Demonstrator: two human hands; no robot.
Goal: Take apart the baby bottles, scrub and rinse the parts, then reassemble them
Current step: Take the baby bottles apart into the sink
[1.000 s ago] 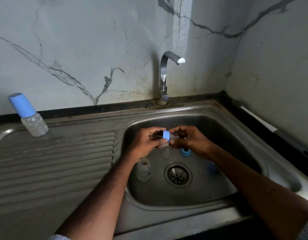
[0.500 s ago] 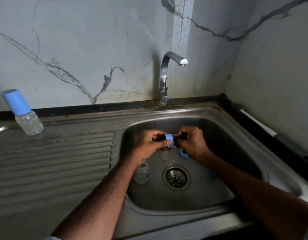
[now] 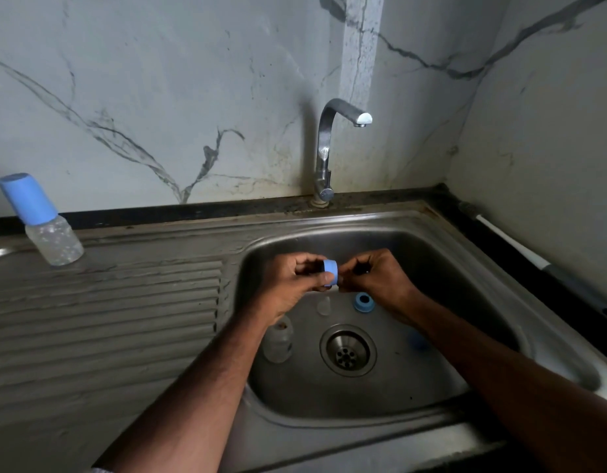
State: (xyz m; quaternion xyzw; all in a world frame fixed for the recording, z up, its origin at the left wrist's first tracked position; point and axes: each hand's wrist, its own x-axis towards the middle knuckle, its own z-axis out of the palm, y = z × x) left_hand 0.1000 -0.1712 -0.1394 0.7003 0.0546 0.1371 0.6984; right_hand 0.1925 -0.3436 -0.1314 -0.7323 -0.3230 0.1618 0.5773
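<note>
Collar [image 3: 330, 273] held over the sink [image 3: 465, 268], both hands on it.
Left hand [image 3: 295, 281] pinches collar from 9 o'clock; right hand [image 3: 373, 276] pinches a hidden part at 3; axis horizontal.

A light blue ring [image 3: 330, 273] is seen over the grey steel sink [image 3: 431, 254]. A second blue ring [image 3: 364, 301] lies in the basin. The clear bottle [image 3: 54, 238] is topped with a blue cap [image 3: 26, 198]. The wall [image 3: 158, 97] is white marble, veined with dark grey lines.
</note>
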